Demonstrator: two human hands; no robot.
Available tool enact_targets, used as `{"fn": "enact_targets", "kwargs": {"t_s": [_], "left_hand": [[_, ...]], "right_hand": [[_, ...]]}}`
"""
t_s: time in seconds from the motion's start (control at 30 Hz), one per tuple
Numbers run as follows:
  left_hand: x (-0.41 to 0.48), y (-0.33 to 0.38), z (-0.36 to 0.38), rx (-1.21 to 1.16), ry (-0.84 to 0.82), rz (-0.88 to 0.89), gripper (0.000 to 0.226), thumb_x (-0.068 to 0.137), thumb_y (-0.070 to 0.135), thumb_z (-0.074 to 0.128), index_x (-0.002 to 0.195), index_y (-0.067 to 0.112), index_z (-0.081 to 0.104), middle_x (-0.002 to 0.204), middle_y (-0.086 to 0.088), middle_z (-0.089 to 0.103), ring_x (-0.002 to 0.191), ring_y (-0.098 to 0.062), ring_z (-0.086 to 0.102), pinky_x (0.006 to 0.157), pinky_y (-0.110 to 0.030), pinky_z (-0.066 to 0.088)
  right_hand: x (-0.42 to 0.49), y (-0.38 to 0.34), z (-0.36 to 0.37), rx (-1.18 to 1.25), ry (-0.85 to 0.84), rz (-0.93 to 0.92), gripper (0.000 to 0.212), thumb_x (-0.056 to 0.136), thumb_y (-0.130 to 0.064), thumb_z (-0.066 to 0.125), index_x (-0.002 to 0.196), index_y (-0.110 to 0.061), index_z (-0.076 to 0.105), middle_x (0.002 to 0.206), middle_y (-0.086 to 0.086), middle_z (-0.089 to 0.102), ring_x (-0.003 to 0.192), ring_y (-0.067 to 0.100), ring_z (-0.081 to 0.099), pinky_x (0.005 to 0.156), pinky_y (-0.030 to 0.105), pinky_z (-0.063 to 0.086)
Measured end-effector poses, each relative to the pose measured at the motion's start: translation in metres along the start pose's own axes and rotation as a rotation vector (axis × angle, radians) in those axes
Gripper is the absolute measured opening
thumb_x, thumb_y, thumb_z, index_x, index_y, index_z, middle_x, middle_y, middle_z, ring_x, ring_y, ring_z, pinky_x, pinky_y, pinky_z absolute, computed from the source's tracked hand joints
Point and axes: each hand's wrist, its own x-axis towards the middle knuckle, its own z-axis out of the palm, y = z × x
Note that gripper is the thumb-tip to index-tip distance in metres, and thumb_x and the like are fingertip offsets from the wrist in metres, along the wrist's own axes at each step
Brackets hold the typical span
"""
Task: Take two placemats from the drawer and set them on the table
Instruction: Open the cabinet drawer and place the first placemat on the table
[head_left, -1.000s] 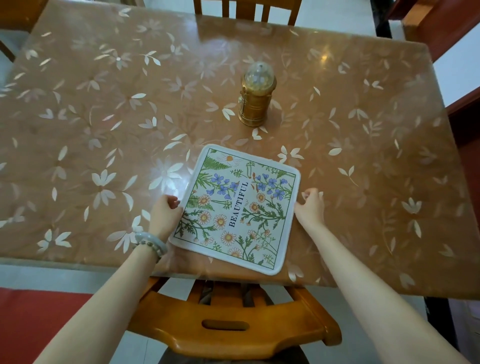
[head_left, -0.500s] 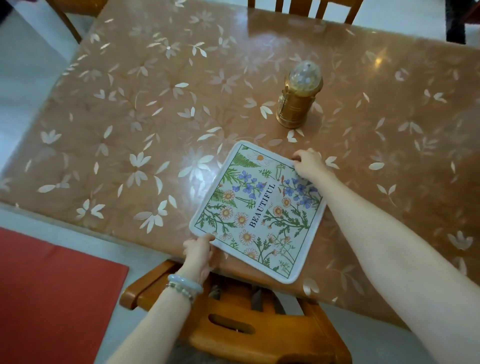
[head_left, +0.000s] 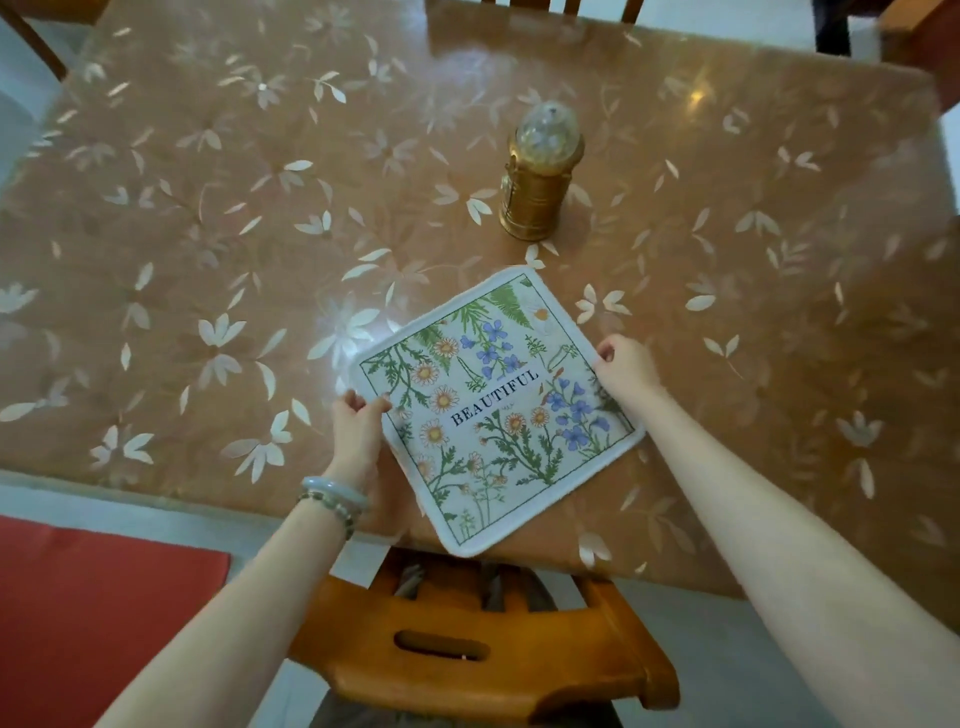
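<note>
A: Which step is the person on?
B: Setting down a placemat (head_left: 496, 410); it lies rotated at the tabletop (head_left: 208, 234) near edge, one corner overhanging, just short of the gold lantern (head_left: 540, 187)

A: And the grip?
B: The left hand (head_left: 358, 428) pinches its left corner, the right hand (head_left: 626, 366) its right corner

A: Next?
B: Probably squaring it; only one mat shows, so a second seems due
</note>
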Motion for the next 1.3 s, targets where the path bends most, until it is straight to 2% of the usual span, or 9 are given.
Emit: {"fn": "enact_targets", "kwargs": {"t_s": [0.13, 0.23, 0.33, 0.47, 0.8, 0.93, 1.03, 1.1, 1.3], "left_hand": [[0.011, 0.030, 0.012, 0.089, -0.076, 0.126, 0.064, 0.091, 0.002, 0.052, 0.148, 0.004, 0.022, 0.146, -0.011, 0.039, 0.132, -0.023, 0.041, 0.110, -0.035, 0.035], [0.026, 0.045, 0.016, 0.131, -0.132, 0.188, 0.061, 0.093, -0.001, 0.048, 0.148, 0.005, 0.023, 0.148, -0.012, 0.040, 0.126, -0.021, 0.046, 0.107, -0.037, 0.040], [0.033, 0.056, 0.022, 0.203, -0.189, 0.232, 0.058, 0.093, 0.001, 0.046, 0.147, 0.008, 0.028, 0.148, -0.009, 0.042, 0.128, -0.022, 0.047, 0.109, -0.042, 0.040], [0.039, 0.062, 0.026, 0.262, -0.233, 0.268, 0.057, 0.093, 0.000, 0.045, 0.147, 0.008, 0.028, 0.148, -0.008, 0.042, 0.132, -0.022, 0.044, 0.109, -0.037, 0.038], [0.048, 0.046, 0.025, 0.173, -0.240, 0.296, 0.058, 0.091, -0.005, 0.045, 0.146, 0.003, 0.028, 0.149, -0.012, 0.042, 0.133, -0.022, 0.044, 0.108, -0.037, 0.039], [0.048, 0.041, 0.025, 0.216, -0.275, 0.339, 0.054, 0.092, -0.002, 0.045, 0.143, 0.004, 0.030, 0.143, -0.011, 0.047, 0.129, -0.024, 0.049, 0.099, -0.033, 0.044], [0.057, 0.041, 0.024, 0.786, -0.195, 0.716, 0.044, 0.096, 0.019, 0.046, 0.136, 0.007, 0.036, 0.136, -0.011, 0.049, 0.131, -0.032, 0.044, 0.105, -0.042, 0.038], [0.071, 0.043, 0.026, 1.243, -0.140, 0.967, 0.062, 0.099, 0.042, 0.035, 0.151, 0.010, 0.020, 0.159, -0.008, 0.023, 0.148, -0.028, 0.017, 0.119, -0.044, 0.015], [0.082, 0.058, 0.075, 1.619, -0.371, 1.222, 0.074, 0.094, 0.059, 0.000, 0.152, 0.015, -0.004, 0.159, -0.005, -0.009, 0.148, -0.019, -0.012, 0.120, -0.041, -0.010]], "right_hand": [[-0.039, 0.016, 0.008, 0.029, 0.001, 0.072, 0.018, 0.087, -0.009, 0.055, 0.104, -0.007, 0.059, 0.098, 0.005, 0.058, 0.106, 0.030, 0.054, 0.079, 0.036, 0.042], [-0.069, 0.019, 0.015, 0.110, -0.020, 0.125, 0.017, 0.089, -0.005, 0.055, 0.105, -0.003, 0.057, 0.120, 0.015, 0.056, 0.130, 0.034, 0.039, 0.093, 0.039, 0.041], [-0.089, 0.024, 0.028, 0.184, 0.006, 0.183, 0.013, 0.085, -0.004, 0.056, 0.098, -0.006, 0.055, 0.095, 0.006, 0.058, 0.095, 0.028, 0.059, 0.071, 0.035, 0.046], [-0.107, 0.026, 0.042, 0.216, 0.032, 0.197, 0.011, 0.086, -0.002, 0.055, 0.095, -0.006, 0.052, 0.075, -0.004, 0.048, 0.064, 0.009, 0.047, 0.053, 0.026, 0.037], [-0.112, 0.031, 0.050, 0.254, 0.070, 0.210, 0.017, 0.083, 0.002, 0.052, 0.097, -0.009, 0.052, 0.075, -0.005, 0.047, 0.064, 0.006, 0.045, 0.050, 0.022, 0.030], [-0.109, 0.029, 0.044, 0.153, 0.009, 0.203, 0.015, 0.084, -0.006, 0.054, 0.099, -0.007, 0.051, 0.088, 0.005, 0.055, 0.078, 0.021, 0.056, 0.056, 0.029, 0.041], [-0.093, 0.015, 0.031, -0.129, 0.128, 0.094, 0.033, 0.088, -0.020, 0.053, 0.118, -0.007, 0.050, 0.128, 0.013, 0.048, 0.119, 0.033, 0.046, 0.093, 0.042, 0.041], [-0.073, -0.007, 0.024, -0.248, 0.192, -0.076, 0.045, 0.092, -0.029, 0.047, 0.132, -0.009, 0.044, 0.138, 0.014, 0.042, 0.129, 0.034, 0.036, 0.104, 0.043, 0.029], [-0.004, -0.063, 0.054, -0.459, -0.053, -0.417, 0.059, 0.099, -0.039, 0.024, 0.152, -0.021, 0.005, 0.160, 0.008, -0.007, 0.147, 0.025, -0.009, 0.118, 0.046, -0.004]]}}
